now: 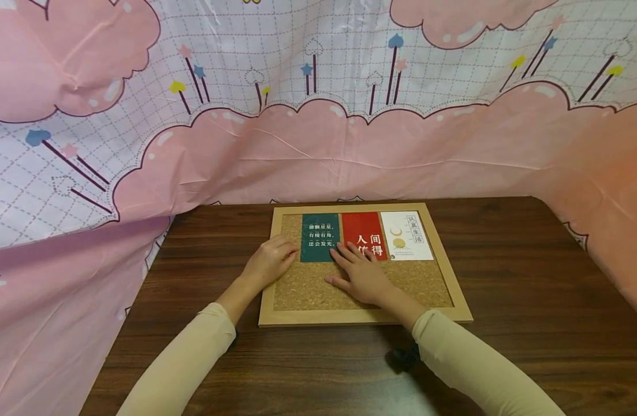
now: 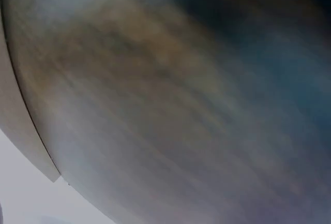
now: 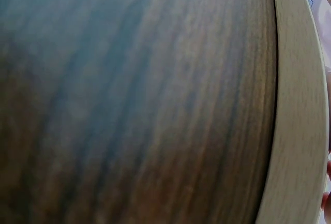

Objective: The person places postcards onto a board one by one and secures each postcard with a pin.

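Observation:
A cork board (image 1: 318,289) with a pale wooden frame lies on the table. Three cards run along its upper half: a green card (image 1: 318,228), a red card (image 1: 361,225) and a white card (image 1: 409,231). My left hand (image 1: 268,261) is at the board's left side, its fingers bent and their tips close to the green card's left edge; I cannot tell whether they pinch anything. With fingers spread, my right hand (image 1: 366,277) rests over the lower red card and reaches the green card's lower right corner. In the right wrist view only slivers of fingertips show at the edge.
The dark wood table (image 1: 531,277) extends around the board. Pink and white patterned cloth (image 1: 349,138) hangs behind and at both sides. Under the right forearm sits a black object (image 1: 405,357). The right wrist view shows the board's frame (image 3: 297,105) beside the tabletop.

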`<state>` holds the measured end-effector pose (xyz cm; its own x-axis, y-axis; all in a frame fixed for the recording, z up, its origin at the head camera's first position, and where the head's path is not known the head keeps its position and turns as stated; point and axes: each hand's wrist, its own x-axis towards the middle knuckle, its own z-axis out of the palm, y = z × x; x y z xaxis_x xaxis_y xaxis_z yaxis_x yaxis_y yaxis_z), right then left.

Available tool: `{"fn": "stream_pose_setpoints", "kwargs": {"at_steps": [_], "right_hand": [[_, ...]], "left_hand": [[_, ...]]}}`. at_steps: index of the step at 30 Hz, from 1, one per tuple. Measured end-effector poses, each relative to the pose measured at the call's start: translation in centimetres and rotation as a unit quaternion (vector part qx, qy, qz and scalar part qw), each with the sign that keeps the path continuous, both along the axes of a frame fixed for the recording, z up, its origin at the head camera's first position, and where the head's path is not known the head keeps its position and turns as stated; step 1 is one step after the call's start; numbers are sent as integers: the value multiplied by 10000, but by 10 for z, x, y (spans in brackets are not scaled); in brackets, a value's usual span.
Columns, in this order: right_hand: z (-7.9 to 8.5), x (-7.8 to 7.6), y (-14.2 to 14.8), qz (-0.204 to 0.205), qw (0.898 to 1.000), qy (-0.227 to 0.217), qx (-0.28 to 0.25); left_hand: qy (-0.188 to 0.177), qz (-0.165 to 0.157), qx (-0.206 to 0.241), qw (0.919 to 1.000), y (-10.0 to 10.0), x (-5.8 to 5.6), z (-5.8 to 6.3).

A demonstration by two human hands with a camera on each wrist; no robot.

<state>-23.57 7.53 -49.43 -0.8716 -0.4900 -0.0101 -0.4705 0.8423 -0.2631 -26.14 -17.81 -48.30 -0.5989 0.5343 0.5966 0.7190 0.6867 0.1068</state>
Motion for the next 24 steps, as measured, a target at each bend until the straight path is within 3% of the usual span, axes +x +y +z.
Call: {"fn": "stream_pose_setpoints", "kwargs": {"at_steps": [10,18,24], "right_hand": [[-1,1,1,-16,10000,80,-2],[-2,0,1,-5,9999,105,-5],[-1,0,1,-18,9999,104,7]], "left_hand": [[-64,120,-347,9993,5,1,-1],[369,132,-465,9981,11,-1,-3],[255,181,-419,9986,12,-2,-5]]}}
